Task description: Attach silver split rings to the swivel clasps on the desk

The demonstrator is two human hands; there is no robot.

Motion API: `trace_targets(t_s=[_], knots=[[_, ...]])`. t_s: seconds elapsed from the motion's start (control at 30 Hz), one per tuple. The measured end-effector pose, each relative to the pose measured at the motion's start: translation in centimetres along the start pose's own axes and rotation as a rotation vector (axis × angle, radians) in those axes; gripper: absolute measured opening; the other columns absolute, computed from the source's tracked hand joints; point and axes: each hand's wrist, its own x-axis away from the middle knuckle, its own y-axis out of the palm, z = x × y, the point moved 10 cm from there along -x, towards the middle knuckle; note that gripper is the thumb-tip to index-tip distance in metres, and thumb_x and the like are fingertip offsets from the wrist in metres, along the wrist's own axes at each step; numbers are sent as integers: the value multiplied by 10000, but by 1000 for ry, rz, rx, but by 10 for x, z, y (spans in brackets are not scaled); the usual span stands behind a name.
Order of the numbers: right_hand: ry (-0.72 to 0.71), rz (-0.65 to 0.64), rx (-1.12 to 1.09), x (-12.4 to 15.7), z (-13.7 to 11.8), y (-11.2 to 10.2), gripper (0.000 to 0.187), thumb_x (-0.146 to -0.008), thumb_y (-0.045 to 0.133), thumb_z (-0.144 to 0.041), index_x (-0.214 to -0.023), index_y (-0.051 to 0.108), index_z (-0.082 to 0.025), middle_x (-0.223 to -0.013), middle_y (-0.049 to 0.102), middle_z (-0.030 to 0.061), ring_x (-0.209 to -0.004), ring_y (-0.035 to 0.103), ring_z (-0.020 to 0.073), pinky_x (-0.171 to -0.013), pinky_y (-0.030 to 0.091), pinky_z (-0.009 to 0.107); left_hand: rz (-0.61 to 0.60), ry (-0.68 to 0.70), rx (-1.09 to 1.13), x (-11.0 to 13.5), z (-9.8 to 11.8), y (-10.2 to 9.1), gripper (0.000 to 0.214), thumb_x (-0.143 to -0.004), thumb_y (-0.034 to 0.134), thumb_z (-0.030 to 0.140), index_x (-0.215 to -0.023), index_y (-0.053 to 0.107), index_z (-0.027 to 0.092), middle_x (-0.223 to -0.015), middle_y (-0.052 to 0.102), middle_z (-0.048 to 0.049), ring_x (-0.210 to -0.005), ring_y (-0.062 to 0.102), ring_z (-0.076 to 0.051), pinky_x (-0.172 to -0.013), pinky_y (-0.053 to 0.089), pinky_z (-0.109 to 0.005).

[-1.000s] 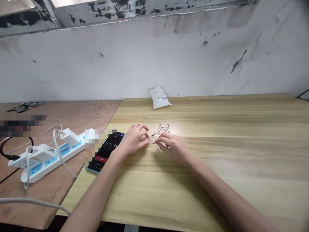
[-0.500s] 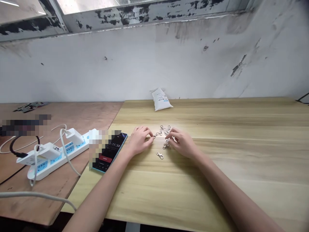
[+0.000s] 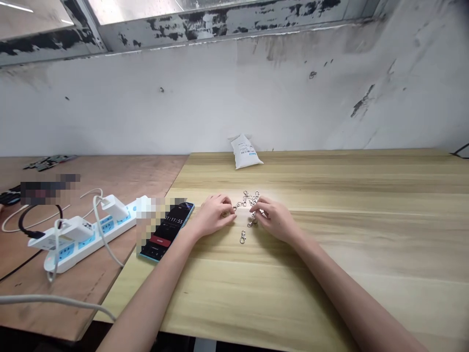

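Note:
A small heap of silver metal clasps (image 3: 248, 200) lies on the light wooden table (image 3: 330, 254). My left hand (image 3: 211, 215) rests curled just left of the heap, its fingertips pinched on a small ring. My right hand (image 3: 276, 219) sits on the heap's right side, fingers closed on a clasp at the heap's edge. One loose clasp (image 3: 242, 237) lies by itself on the table, nearer to me and between my two hands.
A phone (image 3: 166, 231) with a running timer lies left of my left hand. A white power strip (image 3: 84, 234) with chargers and cables sits on the brown table to the left. A small white packet (image 3: 246, 152) leans near the wall.
My right hand drew away to the right, then pinched into the heap. A single clasp came to lie on the table between my hands. My left hand stayed almost in place.

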Motion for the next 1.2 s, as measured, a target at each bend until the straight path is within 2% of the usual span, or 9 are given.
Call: trace_targets(t_s=[0.07,0.17,0.23,0.43,0.73,0.97,1.2], knots=[[2,1,2,0,0,0,208,-864,514,-133,-865,705,-218,-886,654,26,-633,544,123,-604,369,247,27,-30,-11,-1,-3,-1,176,-903,555,322,-882,692,214,-988,625,-52,-973,572,-217,-900,432,-372],[-2,3,4,0,-1,0,209,-867,511,-136,-863,706,-213,-878,654,28,-602,522,116,-592,363,246,110,-137,-32,-2,-13,0,258,-900,562,315,-1125,645,219,-1103,610,-71,-1051,566,-231,-928,432,-386],[-6,4,2,0,-2,0,212,-864,509,-130,-864,705,-211,-877,655,28,-589,515,113,-585,359,246,137,-180,-86,-4,-16,7,346,-886,583,339,-1213,605,228,-1171,587,-86,-1105,546,-255,-938,426,-407],[-16,43,-15,0,-8,-5,228,-844,504,-108,-869,707,-207,-878,668,36,-594,522,119,-582,360,245,132,-190,-171,-10,-13,20,161,-913,537,276,-942,682,212,-1102,625,-73,-1079,540,-260,-919,402,-431],[3,12,-10,1,-5,1,217,-848,511,-119,-860,705,-216,-873,666,31,-627,550,126,-601,373,244,124,-206,-32,-7,-19,20,27,-791,637,169,-799,632,194,-1034,634,-35,-1005,561,-220,-896,416,-379],[28,-59,15,2,-4,12,203,-909,521,-243,-1052,664,-223,-959,660,46,-654,597,130,-601,397,249,115,-132,36,-9,-6,16,60,-806,617,145,-787,619,201,-850,690,4,-912,585,-201,-892,390,-371],[54,-89,70,3,-2,14,185,-936,513,-305,-950,681,-230,-882,629,27,-667,596,130,-583,376,246,71,-71,-65,-9,1,18,139,-875,567,168,-969,662,206,-993,691,-30,-994,574,-215,-893,384,-382]])
